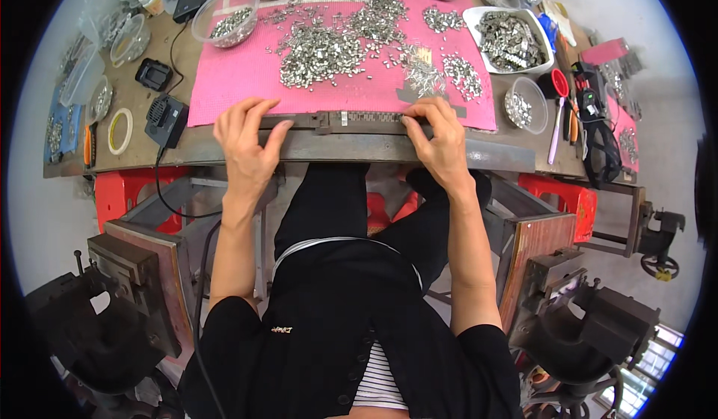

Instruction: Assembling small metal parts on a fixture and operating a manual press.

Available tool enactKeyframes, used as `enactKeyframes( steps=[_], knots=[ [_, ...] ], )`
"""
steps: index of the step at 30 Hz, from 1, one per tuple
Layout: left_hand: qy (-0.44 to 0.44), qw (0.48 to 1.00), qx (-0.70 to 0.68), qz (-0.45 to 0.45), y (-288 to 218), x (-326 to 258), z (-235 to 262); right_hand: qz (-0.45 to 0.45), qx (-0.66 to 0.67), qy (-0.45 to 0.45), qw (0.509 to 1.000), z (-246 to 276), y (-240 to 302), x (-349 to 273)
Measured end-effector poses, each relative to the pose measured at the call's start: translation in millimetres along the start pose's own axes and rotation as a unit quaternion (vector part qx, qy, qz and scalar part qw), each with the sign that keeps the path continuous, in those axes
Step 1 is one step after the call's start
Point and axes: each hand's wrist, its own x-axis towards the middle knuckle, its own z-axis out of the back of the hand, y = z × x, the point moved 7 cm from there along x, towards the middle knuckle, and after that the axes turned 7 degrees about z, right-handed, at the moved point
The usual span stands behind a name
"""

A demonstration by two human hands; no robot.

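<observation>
On the front edge of the bench lies a dark metal bar (pixel 303 121) with a groove. A short strip of small metal links (pixel 374 117) sits along it, with one bright silver piece (pixel 344 118) at its left end. My right hand (pixel 440 141) has its thumb and forefinger closed at the right end of this strip. Over the left part of the bar, my left hand (pixel 248 144) rests with thumb and fingers apart, holding nothing. Beyond the bar, a pink mat (pixel 232 82) carries piles of loose silver links (pixel 321 56).
A white tray (pixel 473 16) of metal parts stands at the right, with a round tub (pixel 526 105) below it. A clear bowl (pixel 206 26), black charger (pixel 166 120) and tape roll (pixel 120 132) are at the left. Vises (pixel 123 292) flank me.
</observation>
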Motion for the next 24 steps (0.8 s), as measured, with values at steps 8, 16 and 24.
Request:
enactKeyframes(
  steps=[8,16,24],
  knots=[
    [0.027,0.999,0.022,0.0,15.1,-7.2,9.8,0.032,-0.033,-0.014,0.999,-3.0,6.7,-3.6],
    [0.005,0.999,0.03,0.013,27.4,-12.2,6.4,0.016,-0.055,-0.008,0.998,-33.9,20.1,17.6],
    [-0.004,1.0,0.024,-0.002,27.0,-10.8,15.7,0.061,-0.098,-0.004,0.993,-51.4,30.8,19.4]
  ],
)
